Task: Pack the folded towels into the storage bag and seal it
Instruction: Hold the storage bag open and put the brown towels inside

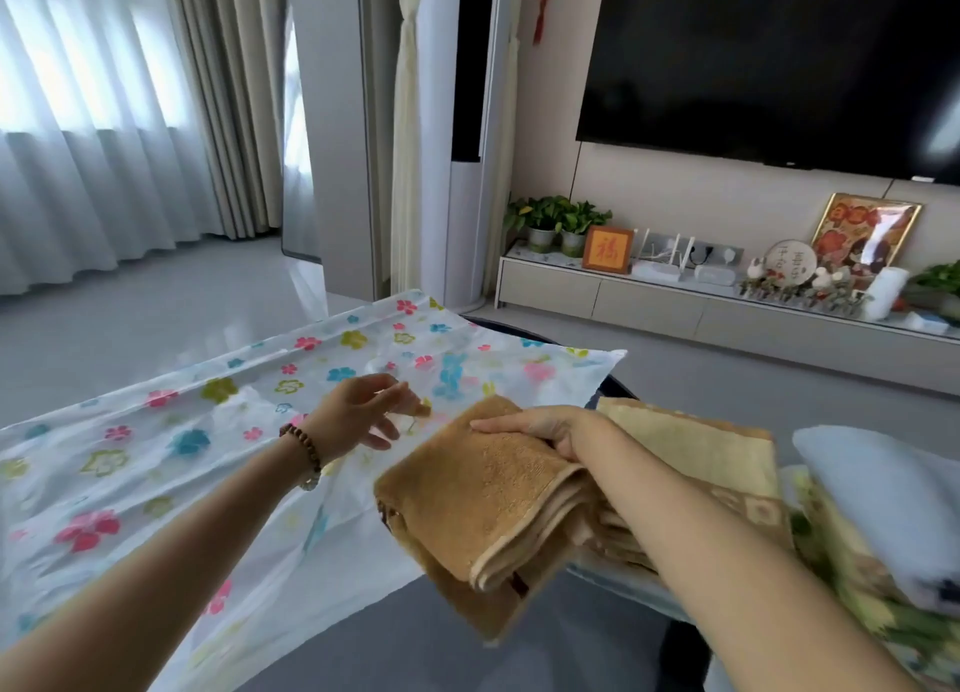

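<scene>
A white storage bag [156,431] printed with coloured flowers lies flat across the table on the left. My right hand [540,429] grips a folded golden-brown towel [478,504], lifted at the bag's right edge. My left hand [363,413], with a bead bracelet on the wrist, hovers over the bag with fingers spread and nothing visibly held. To the right lie a yellow towel with a brown patterned border [696,452], a pale blue folded towel [883,504] and a green-patterned one [852,587], partly hidden by my right arm.
A dark round table edge [618,385] shows beyond the bag. Grey floor [156,307] stretches to curtains at the left. A low TV cabinet [675,302] with plants and ornaments stands along the far right wall under a large screen.
</scene>
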Available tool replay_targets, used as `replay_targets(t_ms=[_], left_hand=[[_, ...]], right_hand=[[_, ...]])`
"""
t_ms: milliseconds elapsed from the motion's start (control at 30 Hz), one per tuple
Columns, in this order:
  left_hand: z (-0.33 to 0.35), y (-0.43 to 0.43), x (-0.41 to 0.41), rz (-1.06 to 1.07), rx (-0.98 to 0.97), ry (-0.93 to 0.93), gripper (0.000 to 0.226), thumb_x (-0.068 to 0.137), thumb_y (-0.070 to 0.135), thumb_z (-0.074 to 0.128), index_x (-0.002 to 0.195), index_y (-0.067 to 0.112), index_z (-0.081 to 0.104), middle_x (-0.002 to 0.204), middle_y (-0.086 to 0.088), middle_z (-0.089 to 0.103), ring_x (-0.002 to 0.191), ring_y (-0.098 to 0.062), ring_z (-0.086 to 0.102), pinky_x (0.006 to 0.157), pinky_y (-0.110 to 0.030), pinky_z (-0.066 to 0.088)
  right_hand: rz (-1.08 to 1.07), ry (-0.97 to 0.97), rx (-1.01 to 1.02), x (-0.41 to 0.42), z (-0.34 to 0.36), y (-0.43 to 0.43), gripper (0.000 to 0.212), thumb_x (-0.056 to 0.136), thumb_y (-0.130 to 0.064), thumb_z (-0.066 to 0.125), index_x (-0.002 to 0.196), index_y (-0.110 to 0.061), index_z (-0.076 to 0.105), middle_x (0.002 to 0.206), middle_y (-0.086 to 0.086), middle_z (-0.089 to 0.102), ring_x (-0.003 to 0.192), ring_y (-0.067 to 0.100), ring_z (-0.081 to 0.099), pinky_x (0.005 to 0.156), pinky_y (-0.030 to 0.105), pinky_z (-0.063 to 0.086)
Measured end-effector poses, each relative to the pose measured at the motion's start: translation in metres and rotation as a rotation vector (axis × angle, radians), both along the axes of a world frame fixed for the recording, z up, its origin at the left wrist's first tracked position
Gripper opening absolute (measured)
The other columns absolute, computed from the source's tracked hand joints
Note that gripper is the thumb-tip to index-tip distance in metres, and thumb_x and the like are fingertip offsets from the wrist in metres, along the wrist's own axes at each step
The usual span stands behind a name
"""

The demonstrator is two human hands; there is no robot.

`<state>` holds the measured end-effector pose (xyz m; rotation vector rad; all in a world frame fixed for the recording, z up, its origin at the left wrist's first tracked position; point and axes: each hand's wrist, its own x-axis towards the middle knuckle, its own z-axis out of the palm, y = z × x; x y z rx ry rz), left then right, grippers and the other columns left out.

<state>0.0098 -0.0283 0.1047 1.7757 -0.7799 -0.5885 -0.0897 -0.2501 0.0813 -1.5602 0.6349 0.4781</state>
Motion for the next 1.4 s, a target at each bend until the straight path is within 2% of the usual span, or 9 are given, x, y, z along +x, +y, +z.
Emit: replay_targets(t_ms=[167, 300, 400, 467, 633, 967, 1133, 1233, 1400], left_hand=[[0.0, 0.008, 0.011, -0.005, -0.063, 0.048, 0.026, 0.097, 0.022, 0.038, 0.092, 0.002, 0.054, 0.1, -0.004, 0.07, 0.047, -0.003, 0.054, 0.047, -0.016, 0.048], [0.002, 0.008, 0.017, 0.008, -0.107, 0.083, 0.026, 0.097, 0.023, 0.039, 0.088, 0.005, 0.054, 0.096, 0.0, 0.071, 0.047, -0.003, 0.053, 0.047, -0.016, 0.047], [-0.001, 0.005, 0.018, 0.005, -0.113, 0.089, 0.026, 0.097, 0.024, 0.039, 0.082, 0.01, 0.056, 0.091, 0.005, 0.073, 0.048, -0.004, 0.053, 0.048, -0.017, 0.049], [-0.002, 0.003, 0.018, -0.001, -0.122, 0.095, 0.026, 0.097, 0.024, 0.04, 0.08, 0.012, 0.055, 0.088, 0.007, 0.074, 0.048, -0.004, 0.053, 0.048, -0.018, 0.049], [-0.002, 0.0, 0.021, -0.016, -0.133, 0.127, 0.026, 0.096, 0.024, 0.04, 0.078, 0.013, 0.055, 0.088, 0.006, 0.075, 0.047, -0.005, 0.053, 0.047, -0.018, 0.048], [0.002, 0.001, 0.035, 0.057, -0.216, 0.174, 0.025, 0.094, 0.029, 0.044, 0.081, 0.013, 0.058, 0.095, -0.013, 0.062, 0.045, -0.001, 0.048, 0.044, -0.014, 0.042], [0.0, 0.005, 0.037, 0.063, -0.205, 0.188, 0.026, 0.094, 0.031, 0.044, 0.086, 0.01, 0.057, 0.101, 0.0, 0.074, 0.046, -0.002, 0.048, 0.046, -0.015, 0.044], [-0.002, 0.002, 0.033, 0.06, -0.158, 0.18, 0.031, 0.095, 0.03, 0.043, 0.097, 0.003, 0.059, 0.101, -0.002, 0.073, 0.047, -0.002, 0.05, 0.048, -0.016, 0.047], [-0.014, -0.012, 0.015, 0.011, -0.053, 0.083, 0.028, 0.097, 0.026, 0.041, 0.085, 0.008, 0.059, 0.102, -0.002, 0.07, 0.046, -0.002, 0.051, 0.049, -0.017, 0.049]], right_hand=[[-0.375, -0.046, 0.115, 0.039, -0.043, 0.012, 0.041, 0.087, -0.038, 0.063, 0.113, -0.005, 0.06, 0.089, 0.013, 0.07, 0.084, 0.026, 0.063, 0.083, 0.035, 0.05], [-0.695, -0.167, 0.051, 0.051, -0.075, 0.03, 0.086, 0.076, -0.028, 0.078, 0.142, -0.001, 0.031, 0.139, 0.017, 0.049, 0.124, 0.03, 0.051, 0.097, 0.037, 0.044], [-0.552, -0.208, -0.467, 0.045, -0.08, 0.046, 0.121, 0.069, -0.047, 0.078, 0.15, -0.014, -0.006, 0.157, 0.019, 0.012, 0.143, 0.034, 0.02, 0.11, 0.043, 0.029], [-0.325, -0.277, -0.759, 0.034, -0.084, 0.056, 0.122, 0.06, -0.076, 0.064, 0.149, -0.035, -0.008, 0.158, 0.009, -0.017, 0.145, 0.036, -0.01, 0.114, 0.055, 0.012], [0.192, -0.227, -0.818, 0.029, -0.119, 0.064, 0.106, 0.057, -0.089, 0.05, 0.145, -0.052, 0.004, 0.151, 0.0, -0.039, 0.13, 0.032, -0.046, 0.112, 0.056, -0.01], [0.104, -0.117, -1.037, 0.133, -0.117, 0.079, 0.101, 0.071, -0.079, 0.048, 0.149, -0.04, -0.003, 0.154, 0.013, -0.031, 0.135, 0.044, -0.034, 0.114, 0.056, -0.006], [0.27, -0.195, -0.923, 0.078, -0.09, 0.064, 0.09, 0.084, -0.061, 0.054, 0.151, -0.033, 0.002, 0.159, 0.005, -0.02, 0.145, 0.03, -0.017, 0.118, 0.045, 0.002], [0.413, -0.282, -0.854, 0.021, -0.043, 0.045, 0.069, 0.089, -0.049, 0.057, 0.148, -0.031, 0.026, 0.161, -0.004, -0.001, 0.147, 0.016, 0.005, 0.117, 0.032, 0.014], [0.385, -0.361, -0.707, -0.073, 0.057, -0.008, 0.047, 0.083, -0.048, 0.065, 0.126, -0.052, 0.049, 0.14, -0.033, 0.04, 0.129, -0.011, 0.037, 0.105, 0.014, 0.031]])
